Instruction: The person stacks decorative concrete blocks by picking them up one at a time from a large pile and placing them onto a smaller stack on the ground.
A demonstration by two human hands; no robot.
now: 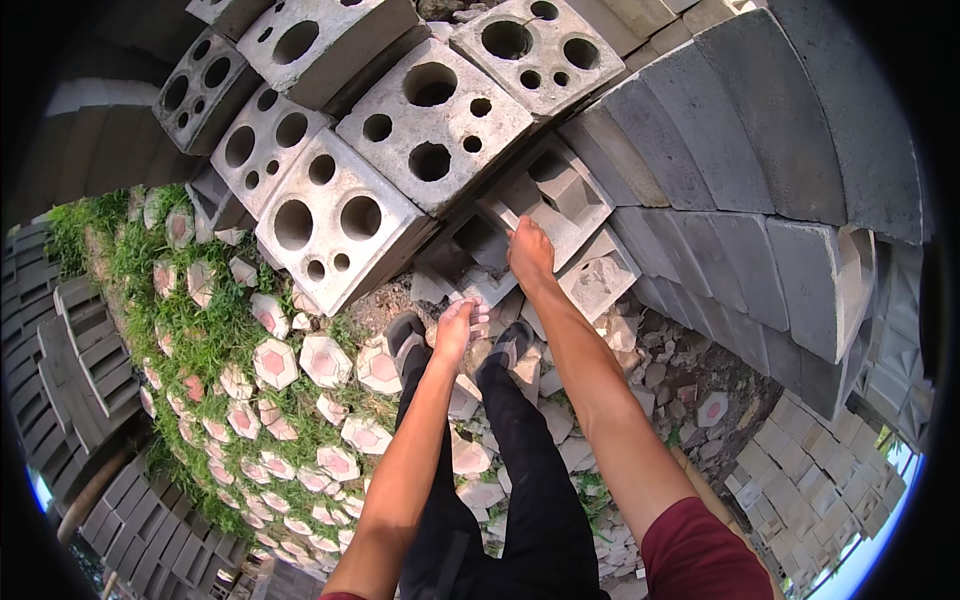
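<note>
I seem to be just getting hold of a grey concrete block with square hollows (572, 236), low down between the pale grey concrete blocks with round holes (400, 150) and the stacked dark grey concrete blocks (690, 130) on the right. My right hand (531, 252) has its fingers bent over its near left edge. My left hand (458, 328) is nearer my feet, and I can't tell if it grips anything. Moving the block would need both hands firmly on it, I think.
</note>
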